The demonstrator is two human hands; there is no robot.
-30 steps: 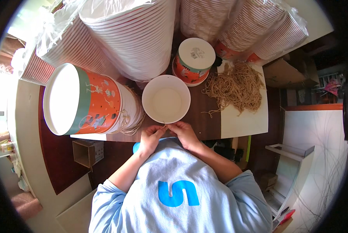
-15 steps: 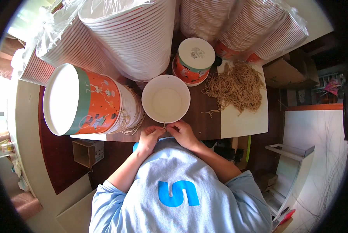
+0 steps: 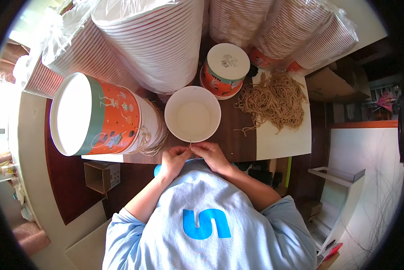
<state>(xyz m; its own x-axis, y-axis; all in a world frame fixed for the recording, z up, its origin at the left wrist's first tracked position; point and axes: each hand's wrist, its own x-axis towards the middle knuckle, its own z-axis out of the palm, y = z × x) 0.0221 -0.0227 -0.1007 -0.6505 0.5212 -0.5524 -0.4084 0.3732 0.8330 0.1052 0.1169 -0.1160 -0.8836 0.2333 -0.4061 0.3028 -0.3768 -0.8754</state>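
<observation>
Two hands' fingers [image 3: 189, 148] pinch thin twine [image 3: 190, 145] beside a round paper cup [image 3: 192, 114].

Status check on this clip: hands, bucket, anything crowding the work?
Left hand and right hand pinch thin tan string at white open paper bucket rim. Sideways orange bucket stack crowds left.

White paper bucket [image 3: 192, 114] – orange-teal printed bucket stack [image 3: 104, 115] – tan string pile [image 3: 274, 100].
</observation>
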